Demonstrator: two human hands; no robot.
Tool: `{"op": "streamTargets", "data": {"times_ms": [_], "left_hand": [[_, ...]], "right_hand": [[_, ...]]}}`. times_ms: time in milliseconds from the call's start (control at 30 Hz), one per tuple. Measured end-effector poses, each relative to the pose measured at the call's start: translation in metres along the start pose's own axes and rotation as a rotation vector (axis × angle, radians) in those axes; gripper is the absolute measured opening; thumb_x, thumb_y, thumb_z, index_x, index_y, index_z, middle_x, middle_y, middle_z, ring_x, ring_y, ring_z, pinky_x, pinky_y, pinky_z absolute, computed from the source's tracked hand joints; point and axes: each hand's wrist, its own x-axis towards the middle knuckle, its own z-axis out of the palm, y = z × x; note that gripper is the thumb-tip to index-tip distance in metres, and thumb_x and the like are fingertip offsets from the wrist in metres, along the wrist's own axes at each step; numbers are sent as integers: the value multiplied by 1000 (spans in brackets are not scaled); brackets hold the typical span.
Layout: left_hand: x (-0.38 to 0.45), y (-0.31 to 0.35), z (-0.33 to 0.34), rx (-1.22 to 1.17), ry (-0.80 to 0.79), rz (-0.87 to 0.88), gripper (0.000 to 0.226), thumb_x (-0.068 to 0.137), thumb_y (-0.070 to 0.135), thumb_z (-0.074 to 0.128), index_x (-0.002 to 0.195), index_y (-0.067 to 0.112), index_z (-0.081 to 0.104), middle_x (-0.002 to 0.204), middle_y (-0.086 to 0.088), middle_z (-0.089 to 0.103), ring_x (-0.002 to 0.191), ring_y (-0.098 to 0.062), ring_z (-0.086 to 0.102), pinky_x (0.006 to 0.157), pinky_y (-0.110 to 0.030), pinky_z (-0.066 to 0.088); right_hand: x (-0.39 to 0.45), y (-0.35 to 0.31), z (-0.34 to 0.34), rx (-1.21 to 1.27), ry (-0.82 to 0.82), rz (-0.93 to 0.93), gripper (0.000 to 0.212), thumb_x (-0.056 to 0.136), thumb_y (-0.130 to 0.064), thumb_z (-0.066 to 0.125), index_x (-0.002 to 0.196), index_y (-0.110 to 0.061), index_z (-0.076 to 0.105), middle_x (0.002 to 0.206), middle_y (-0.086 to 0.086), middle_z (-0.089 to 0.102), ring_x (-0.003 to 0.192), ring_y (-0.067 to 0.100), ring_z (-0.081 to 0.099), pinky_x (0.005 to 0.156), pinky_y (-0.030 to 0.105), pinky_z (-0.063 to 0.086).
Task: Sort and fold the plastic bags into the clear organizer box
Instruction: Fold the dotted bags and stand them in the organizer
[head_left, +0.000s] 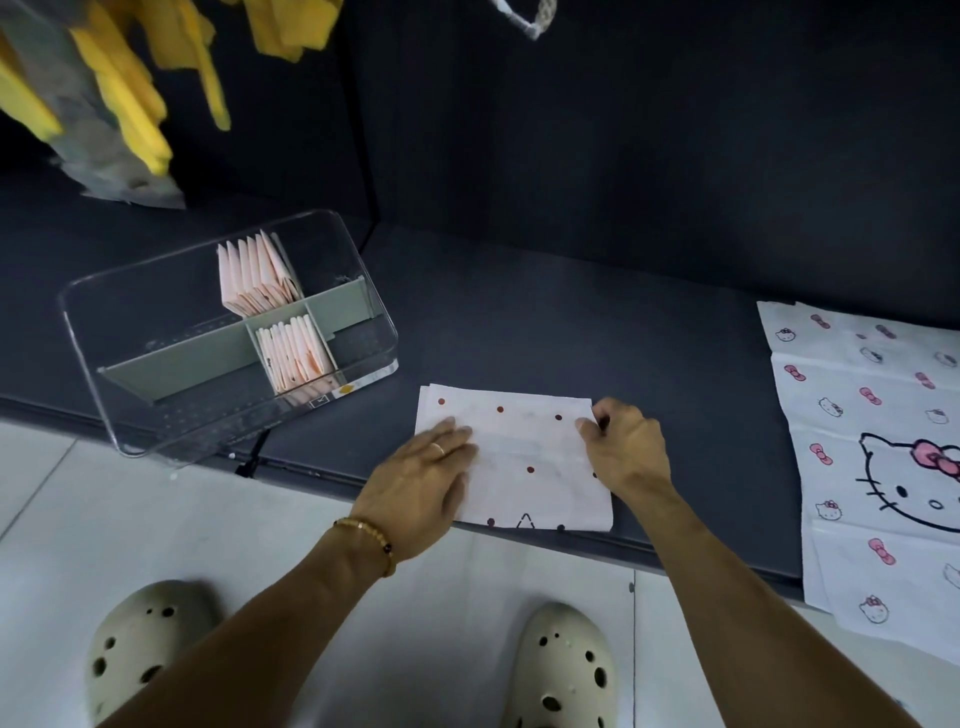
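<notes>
Organizer box (156, 332) left of dotted bag (524, 457); cartoon-print bag (857, 441) right.

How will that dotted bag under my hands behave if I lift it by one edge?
The dotted bag looks thin and creased, so it will probably droop rather than hold flat. It likely weighs little. Its layered left edge may fan apart once the left hand lifts off.

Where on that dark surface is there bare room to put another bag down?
Bare dark surface lies between the white dotted plastic bag and the white cat-print bag, and behind the dotted bag. Crowded at left: the clear organizer box.
</notes>
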Motion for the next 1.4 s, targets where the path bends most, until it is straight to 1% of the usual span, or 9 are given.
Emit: {"op": "streamTargets", "data": {"times_ms": [133, 367, 467, 567, 667, 767, 933, 1100, 1400], "left_hand": [[-8, -7, 8, 16, -85, -14, 51, 101, 37, 25, 150, 29, 14, 158, 13, 5, 145, -5, -3, 112, -17, -4], [-12, -10, 9, 72, -99, 27, 54, 101, 40, 22, 150, 29, 3, 156, 12, -6, 144, -8, -11, 114, -22, -10], [-13, -11, 8, 79, -100, 41, 55, 101, 39, 24, 150, 25, 6, 157, 9, -3, 143, -10, -12, 114, -28, -12], [-14, -9, 7, 119, -92, 53, 54, 101, 37, 25, 150, 21, 8, 158, 4, 2, 145, -15, -6, 114, -34, -10], [-18, -7, 8, 133, -108, 29, 56, 98, 43, 11, 149, 23, -1, 156, 5, -8, 144, -14, -12, 112, -30, -15], [-22, -11, 10, 152, -131, 19, 57, 99, 41, 12, 149, 22, -7, 157, 4, -14, 144, -13, -15, 113, -26, -15], [-23, -13, 6, 128, -140, 24, 57, 100, 41, 13, 150, 22, -7, 158, 3, -13, 144, -11, -16, 118, -27, -7], [-21, -7, 2, 63, -126, -10, 47, 101, 37, 26, 148, 33, 22, 160, -1, 1, 147, -18, -3, 115, -27, -2], [-17, -11, -3, 133, -297, -18, 71, 87, 65, 41, 148, 39, 13, 159, 1, -7, 146, -20, -7, 113, -31, 2]], "right_hand": [[4, 0, 4, -110, 36, -27, 26, 96, -35, 54, 81, -16, 44, 74, 7, 59, 73, 30, 59, 60, 32, 45], [-1, -5, 3, -280, 72, 7, 36, 94, -46, 51, 97, -11, 48, 89, 12, 64, 79, 32, 61, 62, 34, 47], [-18, -9, 1, -572, 253, -235, 41, 88, -45, 57, 105, -8, 55, 100, 12, 60, 88, 33, 57, 67, 38, 43], [-50, -19, 26, -487, 195, -589, 44, 85, -39, 62, 115, -7, 62, 124, 14, 60, 111, 33, 56, 87, 43, 48], [-76, -20, 55, -400, -71, -672, 59, 97, -46, 34, 146, -13, 37, 156, 9, 28, 145, 25, 24, 117, 41, 18], [-70, 2, 47, -505, -131, -654, 65, 95, -55, 6, 154, -26, 7, 162, -2, -2, 148, 16, -5, 118, 38, -6], [-52, 42, 13, -631, -164, -603, 66, 92, -61, -5, 151, -32, -6, 161, -4, -9, 148, 14, -8, 120, 39, -2], [-69, 34, 3, -472, -59, -715, 45, 91, -48, 40, 128, -25, 50, 144, 7, 44, 129, 24, 42, 100, 42, 42], [-78, 26, 10, -506, -71, -825, 34, 86, -47, 54, 109, -22, 58, 132, 4, 52, 123, 24, 49, 88, 38, 48]]}}
